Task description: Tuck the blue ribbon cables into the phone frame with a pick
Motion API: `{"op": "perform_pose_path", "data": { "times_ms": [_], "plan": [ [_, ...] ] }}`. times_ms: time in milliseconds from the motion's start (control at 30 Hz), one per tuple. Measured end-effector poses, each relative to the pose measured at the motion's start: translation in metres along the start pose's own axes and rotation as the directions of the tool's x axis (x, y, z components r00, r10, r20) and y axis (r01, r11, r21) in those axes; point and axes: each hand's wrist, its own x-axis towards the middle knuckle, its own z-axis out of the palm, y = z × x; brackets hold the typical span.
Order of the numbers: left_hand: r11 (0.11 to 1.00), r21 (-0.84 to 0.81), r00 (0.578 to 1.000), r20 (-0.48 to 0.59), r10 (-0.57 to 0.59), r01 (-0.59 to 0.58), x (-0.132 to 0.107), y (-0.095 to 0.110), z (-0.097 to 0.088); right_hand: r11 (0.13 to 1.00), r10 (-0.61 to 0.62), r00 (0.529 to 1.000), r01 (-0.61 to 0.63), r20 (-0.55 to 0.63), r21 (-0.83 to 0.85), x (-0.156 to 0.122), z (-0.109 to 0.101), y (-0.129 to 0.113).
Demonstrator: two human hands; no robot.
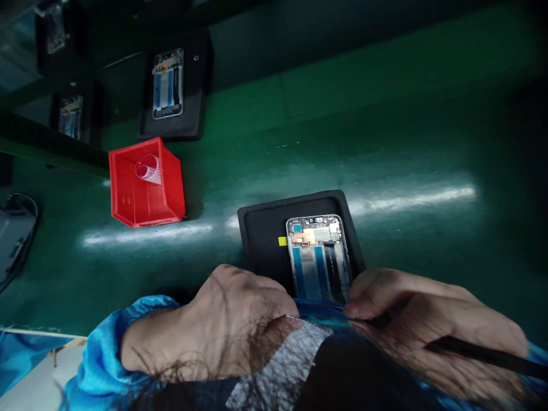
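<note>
The left hand (222, 325) lies knuckles-up at the near left corner of an open phone chassis (319, 257), its fingers curled under and out of sight, so whether they pinch anything I cannot tell. The right hand (423, 319) comes in from the other side with fingertips pressed together at the chassis's near edge, and a slim black stylus-like tool (483, 353) runs back across that hand — it appears tucked into the grip.

The chassis sits face-down, back off, in a black moulded carrier tray (261, 228) on the green belt (385, 142). Judging by what shows, the build is partway: a copper-toned shield and small board parts already fill the top end, two blue strips and a dark flex ribbon run down the middle, and no rear cover is on. The near end is hidden by the hands.

A small yellow tab (282, 241) sticks to the tray beside the chassis. Further left stands a glossy red plastic bin (145, 185) holding a curled strip of labels, and beyond it a second tray with phone frame (169, 85) — matte black, metal-rimmed.
</note>
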Motion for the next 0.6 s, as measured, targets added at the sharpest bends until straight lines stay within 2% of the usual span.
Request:
{"op": "perform_pose_path", "data": {
  "times_ms": [100, 200, 267, 367, 500, 600],
  "plan": [
    [1.000, -0.014, 1.000, -0.003, 0.023, -0.023, -0.001, -0.002, 0.000, 0.997, -0.075, 0.995, 0.076, 0.062, -0.012, 0.006, -0.002, -0.001],
    [1.000, 0.015, 1.000, -0.024, 0.018, -0.018, -0.001, -0.002, 0.001, 0.989, 0.076, 0.994, -0.066, -0.073, 0.132, 0.012, 0.000, -0.002],
    [1.000, 0.016, 0.999, -0.032, -0.004, 0.004, -0.001, -0.001, 0.002, 0.959, 0.204, 0.966, -0.166, -0.156, 0.229, 0.015, 0.002, 0.000],
    [0.999, 0.037, 0.999, -0.041, 0.013, -0.011, 0.000, -0.001, 0.003, 0.929, 0.289, 0.937, -0.225, -0.196, 0.293, 0.020, 0.004, 0.004],
    [0.997, 0.074, 0.999, -0.039, 0.019, -0.016, 0.001, 0.001, 0.002, 0.922, 0.306, 0.924, -0.228, -0.228, 0.314, 0.024, 0.005, 0.009],
    [0.998, 0.042, 0.999, -0.006, -0.048, 0.048, 0.003, 0.004, 0.001, 0.955, 0.242, 0.917, -0.168, -0.316, 0.243, 0.020, 0.004, 0.014]
  ]
}}
